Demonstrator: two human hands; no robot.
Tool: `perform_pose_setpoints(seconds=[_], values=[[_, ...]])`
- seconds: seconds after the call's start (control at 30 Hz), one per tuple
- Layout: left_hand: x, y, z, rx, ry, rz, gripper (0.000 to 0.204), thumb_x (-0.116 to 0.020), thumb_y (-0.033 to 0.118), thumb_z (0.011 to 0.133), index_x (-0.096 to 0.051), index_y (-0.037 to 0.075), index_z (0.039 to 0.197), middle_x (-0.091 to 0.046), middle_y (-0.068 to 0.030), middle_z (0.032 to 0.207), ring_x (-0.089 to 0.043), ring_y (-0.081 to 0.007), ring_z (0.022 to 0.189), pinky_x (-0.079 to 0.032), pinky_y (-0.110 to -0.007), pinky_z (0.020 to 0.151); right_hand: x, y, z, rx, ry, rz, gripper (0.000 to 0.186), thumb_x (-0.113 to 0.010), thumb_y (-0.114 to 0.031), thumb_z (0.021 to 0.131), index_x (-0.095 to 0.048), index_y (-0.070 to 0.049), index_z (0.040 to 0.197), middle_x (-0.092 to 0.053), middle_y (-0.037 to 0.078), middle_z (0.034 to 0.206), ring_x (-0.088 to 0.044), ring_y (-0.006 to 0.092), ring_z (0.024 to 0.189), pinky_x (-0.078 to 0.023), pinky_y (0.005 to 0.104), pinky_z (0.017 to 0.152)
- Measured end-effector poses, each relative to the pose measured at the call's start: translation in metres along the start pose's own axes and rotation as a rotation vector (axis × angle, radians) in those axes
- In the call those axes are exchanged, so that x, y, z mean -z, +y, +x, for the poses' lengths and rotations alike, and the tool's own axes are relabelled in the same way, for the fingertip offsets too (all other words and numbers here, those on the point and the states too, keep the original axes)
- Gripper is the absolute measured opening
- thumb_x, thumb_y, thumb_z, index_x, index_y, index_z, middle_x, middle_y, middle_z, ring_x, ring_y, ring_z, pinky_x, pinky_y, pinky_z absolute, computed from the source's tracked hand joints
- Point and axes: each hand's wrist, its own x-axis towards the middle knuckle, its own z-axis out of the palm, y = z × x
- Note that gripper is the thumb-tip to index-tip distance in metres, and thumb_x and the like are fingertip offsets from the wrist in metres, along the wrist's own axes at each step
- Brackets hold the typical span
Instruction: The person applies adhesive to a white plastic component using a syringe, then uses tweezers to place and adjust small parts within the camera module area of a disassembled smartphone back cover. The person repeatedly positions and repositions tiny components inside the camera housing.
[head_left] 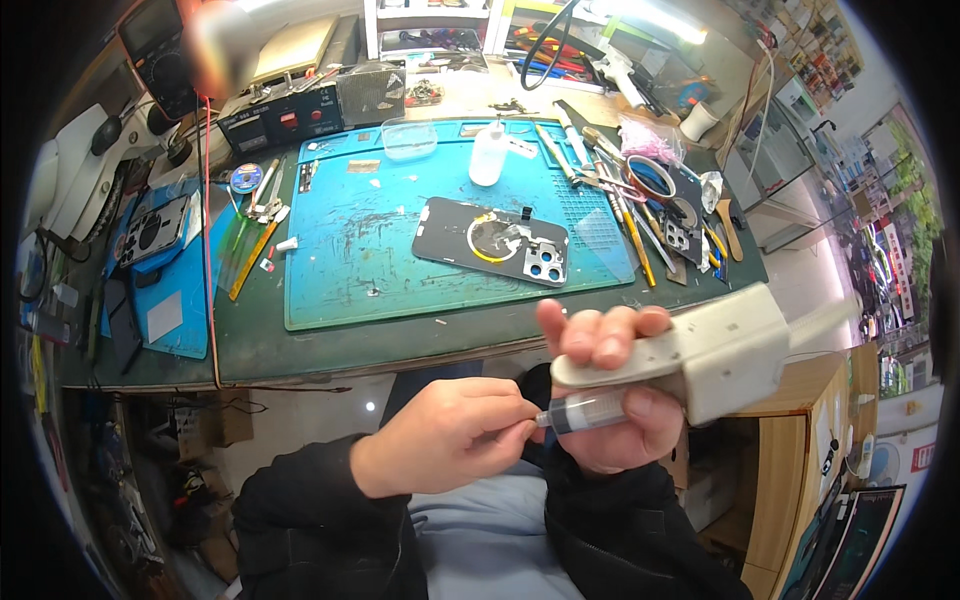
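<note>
My right hand (pixel 620 420) is wrapped round a beige dispensing gun (pixel 735 350), held tilted above the near edge of the bench. A clear syringe (pixel 590 408) sits in the front of the gun, its nozzle end toward my left hand. With fingers pinched together, my left hand (pixel 450 430) closes on the syringe tip (pixel 543 419); whether a cap or needle is there is hidden by the fingertips. Beyond my hands, a dark phone back panel (pixel 455 235) with a ring in its middle and a camera frame (pixel 545 262) lies on the blue work mat (pixel 340 270).
Behind the panel stand a white squeeze bottle (pixel 488 158) and a clear plastic box (pixel 409 141). Tweezers, brushes and other tools crowd the mat's right side around a round container (pixel 650 178). At left are a solder reel (pixel 246 178) and a red cable (pixel 208 250).
</note>
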Motion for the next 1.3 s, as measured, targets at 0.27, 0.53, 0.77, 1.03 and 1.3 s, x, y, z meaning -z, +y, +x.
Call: perform_pose_setpoints(seconds=[0.27,0.53,0.77,1.03,1.3], values=[[-0.019,-0.014,-0.004,-0.296,0.178,0.418,0.026,-0.078,-0.003,0.077,-0.075,0.001,0.102,-0.072,-0.0083,0.090,-0.069,-0.0252,0.073,-0.057,-0.034,0.060,-0.005,-0.003,-0.024,0.080,0.111,-0.059,0.067,-0.060,-0.009,0.089,-0.049,-0.012,0.154,-0.068,0.003,0.134,-0.062,0.0241,0.130,-0.029,0.0555,0.131],[-0.011,-0.029,-0.018,-0.200,0.177,0.327,0.039,-0.082,0.010,0.085,-0.072,0.006,0.122,-0.072,-0.0035,0.103,-0.070,-0.0227,0.086,-0.058,-0.033,0.065,-0.002,0.000,-0.007,-0.022,-0.063,-0.208,0.061,-0.078,-0.040,0.097,-0.052,-0.010,0.143,-0.060,0.002,0.113,-0.061,0.0214,0.111,-0.037,0.0547,0.126],[0.071,-0.039,-0.061,-0.162,0.563,1.046,0.031,-0.080,0.010,0.085,-0.076,0.006,0.115,-0.070,-0.0043,0.101,-0.067,-0.0255,0.089,-0.050,-0.041,0.081,-0.015,0.025,0.054,0.054,-0.134,-0.283,0.034,-0.069,-0.023,0.102,-0.053,-0.013,0.131,-0.061,0.003,0.109,-0.061,0.0236,0.107,-0.035,0.0561,0.123],[0.084,-0.041,-0.060,-0.028,0.358,1.229,0.041,-0.072,0.036,0.095,-0.076,0.009,0.126,-0.064,-0.0012,0.113,-0.062,-0.0190,0.105,-0.048,-0.039,0.095,-0.019,0.110,0.089,-0.104,-0.249,-0.235,0.029,-0.063,-0.030,0.109,-0.056,-0.013,0.130,-0.059,0.002,0.098,-0.056,0.0183,0.092,-0.048,0.0420,0.090],[0.082,-0.047,-0.062,0.006,0.321,1.285,0.049,-0.058,0.047,0.104,-0.074,0.008,0.129,-0.065,-0.0015,0.119,-0.061,-0.0168,0.107,-0.047,-0.037,0.095,-0.017,0.122,0.094,-0.220,-0.246,-0.305,0.023,-0.063,-0.034,0.110,-0.055,-0.014,0.117,-0.057,0.000,0.089,-0.055,0.0159,0.081,-0.049,0.0380,0.079]])
